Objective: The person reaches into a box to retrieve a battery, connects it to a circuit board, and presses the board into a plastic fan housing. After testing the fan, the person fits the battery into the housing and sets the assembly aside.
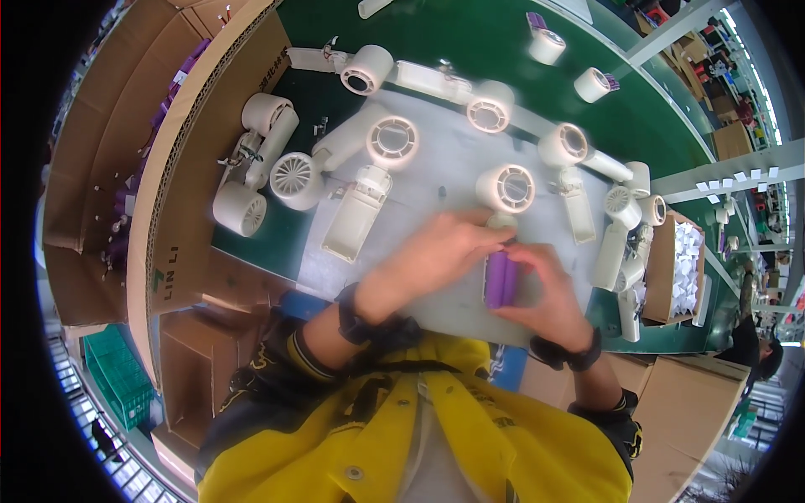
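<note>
Gripping a purple cell [501,279] in both hands [436,256] [549,293], mid-fit under one fan [506,189], many white fans [251,159] on the worktop [436,159] unfinished.

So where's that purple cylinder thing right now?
In the head view the purple cylinder sits just right of centre, held between the left hand and the right hand, over the grey mat, just below a white fan head.

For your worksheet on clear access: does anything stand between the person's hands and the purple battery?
Nothing visible does. Both hands already touch the purple battery: the left hand covers its upper end, and the right hand grips it from the side. The white fan parts lie beyond it on the grey mat, not between.
</note>
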Demonstrator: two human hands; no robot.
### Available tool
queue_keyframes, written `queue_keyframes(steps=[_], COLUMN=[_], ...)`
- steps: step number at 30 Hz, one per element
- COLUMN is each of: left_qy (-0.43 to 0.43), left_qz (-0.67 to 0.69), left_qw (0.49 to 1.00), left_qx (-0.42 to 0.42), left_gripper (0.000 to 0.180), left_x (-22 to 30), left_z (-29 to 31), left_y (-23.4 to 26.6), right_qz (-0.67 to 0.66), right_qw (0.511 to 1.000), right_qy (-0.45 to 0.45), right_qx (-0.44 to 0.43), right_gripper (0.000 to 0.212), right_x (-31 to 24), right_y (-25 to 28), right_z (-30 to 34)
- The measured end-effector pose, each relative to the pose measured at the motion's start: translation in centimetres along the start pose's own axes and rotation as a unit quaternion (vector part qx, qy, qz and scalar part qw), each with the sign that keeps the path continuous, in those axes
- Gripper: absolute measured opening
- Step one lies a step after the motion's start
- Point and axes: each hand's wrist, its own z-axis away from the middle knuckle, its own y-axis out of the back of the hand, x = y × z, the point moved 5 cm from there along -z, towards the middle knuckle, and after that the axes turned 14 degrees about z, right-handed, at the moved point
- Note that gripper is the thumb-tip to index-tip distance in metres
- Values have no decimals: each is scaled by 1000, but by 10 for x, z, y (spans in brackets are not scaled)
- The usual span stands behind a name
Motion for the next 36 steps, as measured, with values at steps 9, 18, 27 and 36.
queue_keyframes(steps=[9,18,27,36], left_qy=[-18,-27,13,79], left_qz=[-24,-6,35,46], left_qw=[999,1000,999,995], left_qx=[-11,0,-8,-32], left_gripper=[32,32,40,56], left_x=[1,2,6,-2], left_z=[1,2,-2,-4], left_y=[1,2,7,6], right_qz=[77,133,55,27], right_qw=[997,991,996,996], right_qy=[-3,23,-62,-75], right_qx=[15,24,-28,-51], right_gripper=[60,52,55,70], right_x=[-20,-25,-16,-17], right_y=[3,7,7,3], right_z=[6,3,-10,-28])
